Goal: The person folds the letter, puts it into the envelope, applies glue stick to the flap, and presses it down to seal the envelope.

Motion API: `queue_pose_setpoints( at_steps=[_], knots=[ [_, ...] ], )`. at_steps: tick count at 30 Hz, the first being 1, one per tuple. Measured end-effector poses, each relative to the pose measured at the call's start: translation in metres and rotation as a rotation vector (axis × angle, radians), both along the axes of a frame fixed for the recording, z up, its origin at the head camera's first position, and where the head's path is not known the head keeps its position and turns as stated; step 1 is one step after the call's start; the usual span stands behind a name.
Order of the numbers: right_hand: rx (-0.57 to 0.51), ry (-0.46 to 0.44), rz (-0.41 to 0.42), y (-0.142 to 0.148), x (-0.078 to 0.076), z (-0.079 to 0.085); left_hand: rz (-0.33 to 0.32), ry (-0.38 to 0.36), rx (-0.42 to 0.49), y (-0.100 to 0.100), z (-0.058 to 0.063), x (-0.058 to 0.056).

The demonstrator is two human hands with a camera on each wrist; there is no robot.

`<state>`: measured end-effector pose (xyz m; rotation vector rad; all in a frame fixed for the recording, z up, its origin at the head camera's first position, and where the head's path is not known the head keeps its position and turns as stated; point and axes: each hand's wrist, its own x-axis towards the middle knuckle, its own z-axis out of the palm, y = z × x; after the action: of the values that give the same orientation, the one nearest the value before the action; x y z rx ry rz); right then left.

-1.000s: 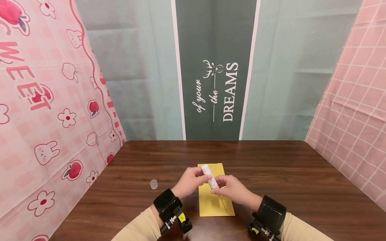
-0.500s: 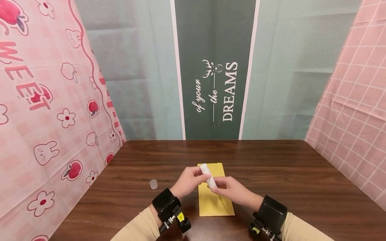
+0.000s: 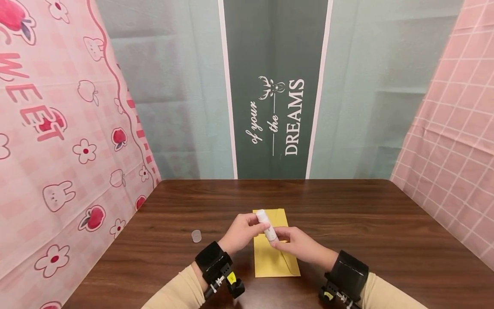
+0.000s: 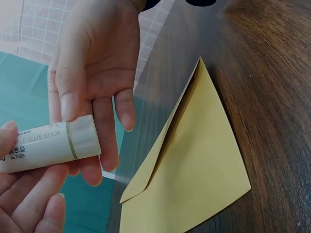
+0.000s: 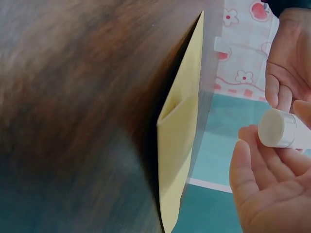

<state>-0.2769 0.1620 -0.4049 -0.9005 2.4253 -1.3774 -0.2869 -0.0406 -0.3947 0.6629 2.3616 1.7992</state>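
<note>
A white glue stick point(image 3: 272, 234) is held tilted above a yellow envelope point(image 3: 270, 264). My left hand point(image 3: 240, 231) grips its upper part between thumb and fingers. At the lower end, the thumb and fingers of my right hand point(image 3: 301, 244) pinch the base. Printed lettering shows on the glue stick point(image 4: 43, 143) in the left wrist view. Its round base end point(image 5: 273, 128) faces the right wrist camera. Beneath the hands the envelope lies flat, with its flap point(image 4: 160, 141) slightly raised. The glue stick's top end is partly hidden by my left fingers.
A small translucent cap point(image 3: 197, 236) lies on the dark wooden table point(image 3: 347, 214), left of the envelope. Patterned pink cloth point(image 3: 85, 150) hangs at the left, pink checked cloth point(image 3: 455, 128) at the right. A green curtain point(image 3: 274, 51) stands behind the table.
The lower end of the glue stick has shifted slightly left, and my right fingers have moved a little around its base. My left hand stays nearly still. Envelope and cap have not moved.
</note>
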Motion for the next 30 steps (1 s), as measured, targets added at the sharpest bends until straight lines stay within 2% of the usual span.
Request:
queue_pose_setpoints(
  at_steps=[2,4,9,11,13,20,23,26,30],
  knots=[
    [-0.022,-0.02,0.019,0.0009,0.0002,0.0008,-0.001,0.001,-0.005,-0.0001,0.0007,0.0002],
    [-0.022,-0.012,0.002,0.0012,0.0005,0.001,-0.006,-0.009,-0.008,0.0,0.0006,0.0005],
    [0.051,0.085,-0.139,-0.002,-0.0001,-0.0021,-0.028,-0.019,-0.004,0.0021,-0.0012,0.0006],
    [0.071,0.099,-0.17,-0.0037,-0.0007,-0.0039,-0.026,-0.014,-0.001,0.0028,-0.0019,0.0006],
    [0.078,0.092,-0.165,-0.0042,-0.0014,-0.0054,-0.018,-0.014,0.002,0.0031,-0.0022,0.0005],
    [-0.006,-0.008,0.005,0.0019,-0.0002,-0.0034,-0.01,-0.013,0.001,0.0016,-0.0006,0.0013],
    [-0.033,-0.035,0.035,0.0024,0.0001,-0.0019,-0.007,-0.017,0.003,0.0012,-0.0004,0.0016],
    [-0.007,-0.004,-0.004,0.0014,-0.0001,-0.0021,-0.013,-0.028,0.004,0.0019,-0.0027,0.001],
    [0.069,0.089,-0.119,-0.003,-0.0003,-0.0039,-0.033,-0.037,0.009,0.0028,-0.0059,0.0002]
  ],
)
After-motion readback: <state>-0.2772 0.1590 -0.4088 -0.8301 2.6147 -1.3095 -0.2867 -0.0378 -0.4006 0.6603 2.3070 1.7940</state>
